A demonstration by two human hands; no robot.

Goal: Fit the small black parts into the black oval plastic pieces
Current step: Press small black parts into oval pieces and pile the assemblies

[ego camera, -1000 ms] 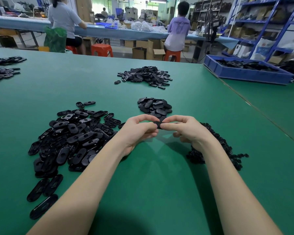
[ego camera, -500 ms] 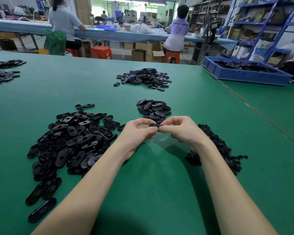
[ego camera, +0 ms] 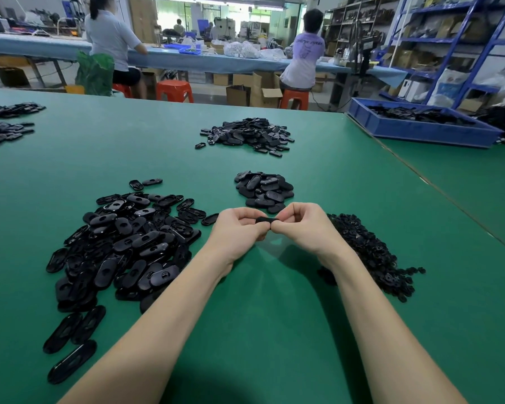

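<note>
A black oval plastic piece (ego camera: 266,219) is held between both hands above the green table (ego camera: 274,316). My left hand (ego camera: 236,233) pinches its left end and my right hand (ego camera: 302,227) pinches its right end, thumbs meeting under it. Most of the piece is hidden by my fingers, and no small part shows on it. A big heap of empty oval pieces (ego camera: 123,246) lies to the left. Behind my right wrist spreads a pile of small black parts (ego camera: 370,255). Just beyond my hands sits a small pile of oval pieces (ego camera: 264,191).
Another heap of oval pieces (ego camera: 245,135) lies farther back, and more piles (ego camera: 3,126) sit at the far left. A blue tray (ego camera: 420,129) of black parts stands at the back right. Two people sit with their backs turned at a far bench.
Both hands stay together on the oval piece; the fingers have shifted slightly and the piece now shows more between them. The view has tilted up a little.
</note>
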